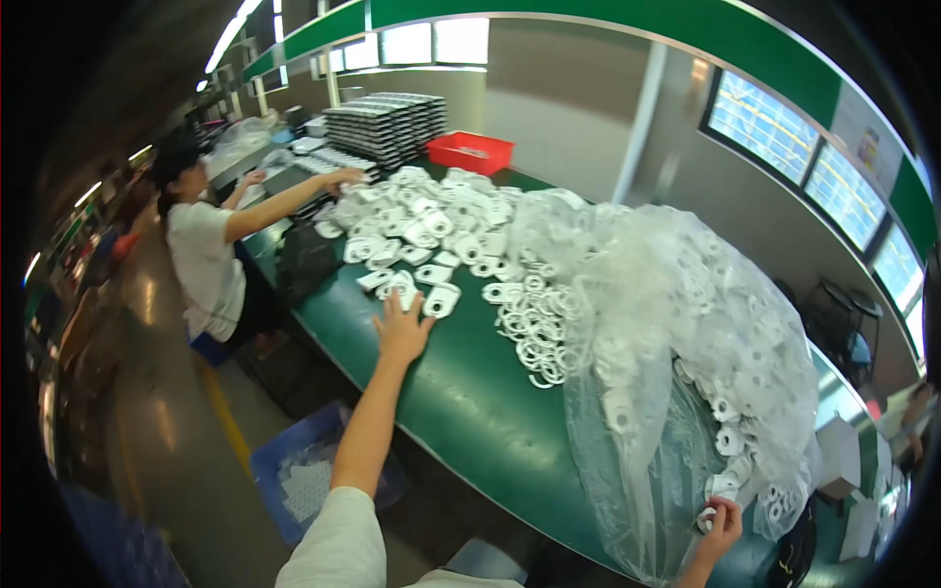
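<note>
White sleeve (pixel 338 539) right up close. Past that, got the left hand (pixel 402 338) stretched out with fingers (pixel 394 308) spread over a white plastic piece (pixel 398 281) at the near edge of a big pile (pixel 431 220) on the green tabletop (pixel 470 421). Way over right, got the right hand (pixel 723 529) pinching another white part (pixel 720 486) beside a clear plastic bag (pixel 627 490). Also spotting a co-worker (pixel 204 245) reaching toward the pile.

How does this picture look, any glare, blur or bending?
In the head view, fisheye bending curves the green beam; back windows blow out white; the plastic bag catches glare; the left aisle is dim and blurred, while white parts by the left hand look clearer.
</note>
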`<state>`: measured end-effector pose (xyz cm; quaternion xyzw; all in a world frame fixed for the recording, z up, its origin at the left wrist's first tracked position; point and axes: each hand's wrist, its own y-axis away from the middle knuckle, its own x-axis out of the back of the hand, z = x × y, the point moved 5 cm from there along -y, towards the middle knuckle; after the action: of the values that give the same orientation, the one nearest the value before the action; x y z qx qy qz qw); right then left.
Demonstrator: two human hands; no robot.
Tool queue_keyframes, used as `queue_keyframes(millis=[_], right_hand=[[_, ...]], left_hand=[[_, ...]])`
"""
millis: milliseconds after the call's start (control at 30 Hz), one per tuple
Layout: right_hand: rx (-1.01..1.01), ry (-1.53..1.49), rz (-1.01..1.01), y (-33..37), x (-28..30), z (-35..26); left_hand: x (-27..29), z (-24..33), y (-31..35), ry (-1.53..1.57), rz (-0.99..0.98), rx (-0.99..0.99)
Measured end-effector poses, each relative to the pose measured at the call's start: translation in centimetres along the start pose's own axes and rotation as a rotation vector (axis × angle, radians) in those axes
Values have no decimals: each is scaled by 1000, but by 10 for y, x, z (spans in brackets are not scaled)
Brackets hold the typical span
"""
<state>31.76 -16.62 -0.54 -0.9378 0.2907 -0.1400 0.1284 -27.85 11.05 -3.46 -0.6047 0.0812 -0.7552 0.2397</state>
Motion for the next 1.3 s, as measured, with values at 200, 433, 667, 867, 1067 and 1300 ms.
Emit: queue_keyframes(millis=[200,433,667,867,1067,1300], right_hand=[[26,176,337,23,87,-2],[7,190,510,17,133,28],[68,716,502,-61,142,59],[-36,932,385,-75,126,65],[-26,884,459,-65,130,72],[-71,810,454,-66,125,67]], left_hand=[[-26,-45,-41,-256,93,-68],[-19,-22,-44,-227,167,157],[22,39,18,311,364,-394],[95,227,133,730,161,-785],[87,417,243,897,-544,-1163],[24,506,293,908,-553,-984]])
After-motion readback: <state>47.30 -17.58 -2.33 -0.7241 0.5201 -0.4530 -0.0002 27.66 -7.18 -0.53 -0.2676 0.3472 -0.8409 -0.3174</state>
